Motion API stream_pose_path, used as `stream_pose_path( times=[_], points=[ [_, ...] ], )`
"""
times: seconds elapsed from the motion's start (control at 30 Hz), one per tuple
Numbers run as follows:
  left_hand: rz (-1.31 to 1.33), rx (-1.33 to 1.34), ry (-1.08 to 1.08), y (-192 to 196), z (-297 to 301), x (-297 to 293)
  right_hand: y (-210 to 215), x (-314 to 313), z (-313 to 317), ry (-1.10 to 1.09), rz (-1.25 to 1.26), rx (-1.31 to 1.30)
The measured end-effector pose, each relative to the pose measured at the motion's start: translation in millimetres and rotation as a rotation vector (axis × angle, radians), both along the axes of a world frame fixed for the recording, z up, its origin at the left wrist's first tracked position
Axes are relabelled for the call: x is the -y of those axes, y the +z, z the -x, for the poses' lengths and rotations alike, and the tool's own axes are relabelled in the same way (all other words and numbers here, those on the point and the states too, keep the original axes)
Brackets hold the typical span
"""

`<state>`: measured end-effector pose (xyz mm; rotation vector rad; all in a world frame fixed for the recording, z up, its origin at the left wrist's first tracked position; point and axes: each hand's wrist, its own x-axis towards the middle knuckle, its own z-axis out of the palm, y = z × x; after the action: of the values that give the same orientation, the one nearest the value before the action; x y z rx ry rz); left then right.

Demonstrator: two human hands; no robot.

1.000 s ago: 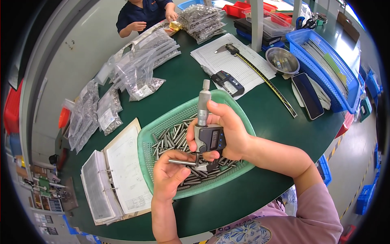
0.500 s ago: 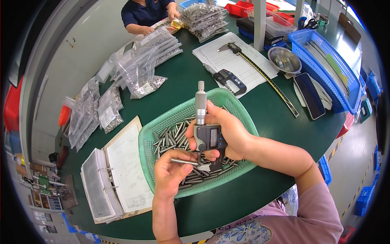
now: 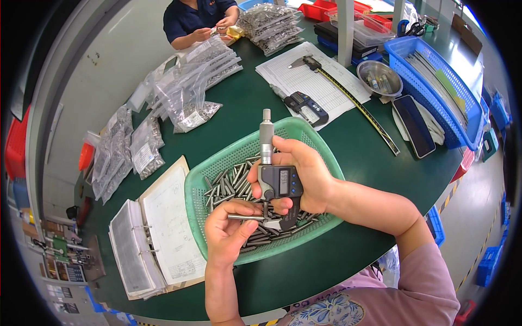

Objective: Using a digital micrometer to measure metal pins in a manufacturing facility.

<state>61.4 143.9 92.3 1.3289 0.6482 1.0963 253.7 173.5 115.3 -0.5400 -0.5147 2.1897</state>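
Observation:
In my right hand is a digital micrometer, held upright with its thimble pointing away from me and the fingers wrapped round its frame. My left hand pinches a metal pin between thumb and fingers. The pin's right end lies at the micrometer's jaws; whether the jaws touch it I cannot tell. Both hands are over a green perforated basket that holds many loose metal pins.
Left of the basket lies an open ring binder. Beyond are bags of metal parts. A second micrometer and a caliper rest on paper sheets. Right: a phone, metal bowl, blue basket. A co-worker sits opposite.
My hands and the micrometer have barely moved, with the pin still at its jaws. Across the table the co-worker's hands have come closer together and lifted slightly.

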Motion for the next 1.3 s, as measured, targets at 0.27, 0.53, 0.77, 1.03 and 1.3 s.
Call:
stream_pose_path(
  times=[0.27,0.53,0.77,1.03,1.3],
  points=[
    [0.082,0.006,0.009,4.4,-3.0,3.4,-1.9,0.5,0.5,-0.025,-0.097,0.077],
    [0.320,0.141,-0.044,0.4,4.7,-1.3,0.8,2.2,2.0,-0.059,-0.152,0.075],
    [0.295,0.094,-0.001,-2.0,7.2,-1.6,0.5,2.8,3.6,-0.055,-0.162,0.115],
    [0.230,0.087,0.043,-2.0,3.5,-1.0,2.4,1.0,-0.2,-0.032,-0.003,0.065],
    [0.162,0.080,0.041,-1.4,2.6,-0.8,1.7,0.9,0.2,-0.032,0.000,0.061]
  ],
)
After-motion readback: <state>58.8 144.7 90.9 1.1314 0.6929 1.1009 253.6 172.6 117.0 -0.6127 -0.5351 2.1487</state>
